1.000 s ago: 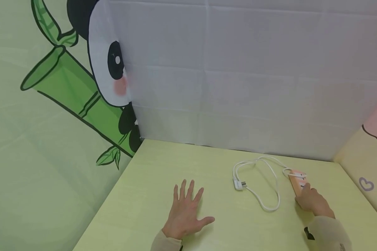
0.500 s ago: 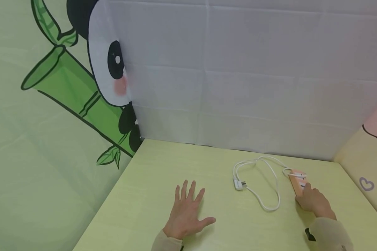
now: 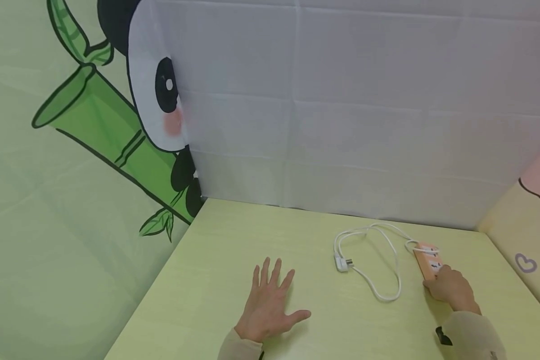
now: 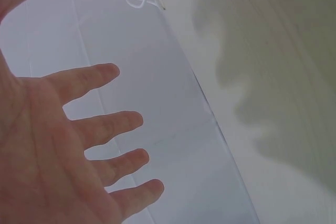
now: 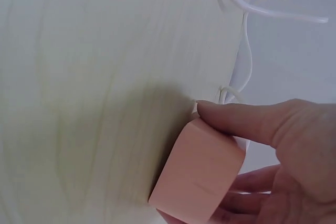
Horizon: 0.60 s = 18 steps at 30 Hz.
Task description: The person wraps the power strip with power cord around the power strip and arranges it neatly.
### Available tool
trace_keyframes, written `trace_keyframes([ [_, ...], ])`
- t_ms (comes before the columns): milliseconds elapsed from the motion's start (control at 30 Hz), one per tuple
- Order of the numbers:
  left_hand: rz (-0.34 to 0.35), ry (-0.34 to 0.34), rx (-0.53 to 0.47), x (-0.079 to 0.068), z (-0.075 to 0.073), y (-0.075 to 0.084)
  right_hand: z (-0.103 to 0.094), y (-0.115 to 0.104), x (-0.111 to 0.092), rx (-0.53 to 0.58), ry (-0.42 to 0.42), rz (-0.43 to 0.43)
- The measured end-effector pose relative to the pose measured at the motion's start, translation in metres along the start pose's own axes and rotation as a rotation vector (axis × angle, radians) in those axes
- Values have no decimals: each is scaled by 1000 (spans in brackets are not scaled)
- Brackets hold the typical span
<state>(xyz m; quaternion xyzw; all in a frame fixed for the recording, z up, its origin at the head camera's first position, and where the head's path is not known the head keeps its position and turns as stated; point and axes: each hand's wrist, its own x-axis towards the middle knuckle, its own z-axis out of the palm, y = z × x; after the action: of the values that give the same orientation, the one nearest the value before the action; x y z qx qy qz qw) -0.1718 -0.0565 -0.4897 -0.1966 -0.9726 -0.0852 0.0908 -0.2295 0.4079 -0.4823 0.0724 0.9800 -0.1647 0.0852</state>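
Note:
An orange power strip (image 3: pixel 427 264) with white socket faces lies at the right of the table in the head view. My right hand (image 3: pixel 452 289) grips its near end. In the right wrist view the thumb is on one side of the strip's orange end (image 5: pixel 198 169) and the fingers are on the other. A white cord (image 3: pixel 398 280) loops leftward from the strip's far end to a white plug (image 3: pixel 341 264) with metal prongs. My left hand (image 3: pixel 266 307) is held palm down, fingers spread and holding nothing, left of the plug.
The pale yellow table (image 3: pixel 198 265) meets a white cloth wall (image 3: pixel 351 125) along its back edge. A green sheet with a panda and bamboo print (image 3: pixel 112 135) hangs on the left. Another printed sheet (image 3: pixel 526 225) borders the right side.
My left hand has drifted very slightly right. My right index finger has drawn back a little off the socket face, while the strip, cord and plug stay put.

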Motion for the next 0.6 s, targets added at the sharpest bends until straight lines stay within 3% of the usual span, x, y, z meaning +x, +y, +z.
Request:
trace_keyframes([
  [333, -9, -11, -39, 0, -1, 1, -2, 0, -4, 24, 34, 35],
  [600, 1, -4, -26, -1, -1, 1, -10, -3, -13, 22, 173, -15],
])
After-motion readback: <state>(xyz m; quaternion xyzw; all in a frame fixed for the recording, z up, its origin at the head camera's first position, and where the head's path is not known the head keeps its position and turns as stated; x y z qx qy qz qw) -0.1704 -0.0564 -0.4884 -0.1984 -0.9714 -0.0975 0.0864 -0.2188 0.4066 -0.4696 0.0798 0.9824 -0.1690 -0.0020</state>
